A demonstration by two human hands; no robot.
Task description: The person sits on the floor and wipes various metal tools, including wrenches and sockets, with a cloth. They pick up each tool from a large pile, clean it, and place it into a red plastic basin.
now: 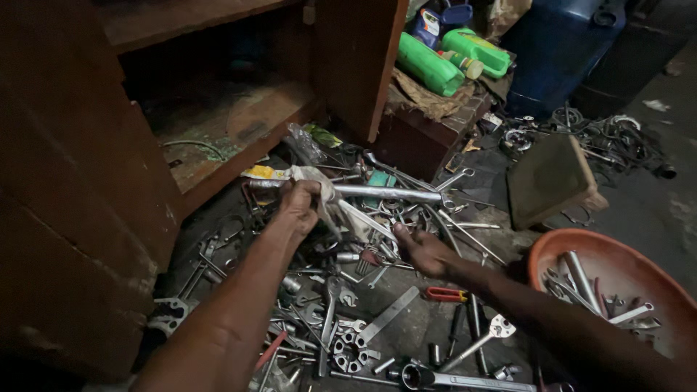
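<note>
We count two hands: our left hand (301,207) and our right hand (425,250). Far right stand two green bottles (428,65) and one blue bottle (427,23), with one large blue drum (559,51) beside them. One orange basin (581,250) sits near right, and one tilted wooden block (548,178) lies beyond it. One long steel bar (385,192) and one red-handled tool (444,294) show among the loose wrenches (348,341), which are too many and too tangled for us to count.
</note>
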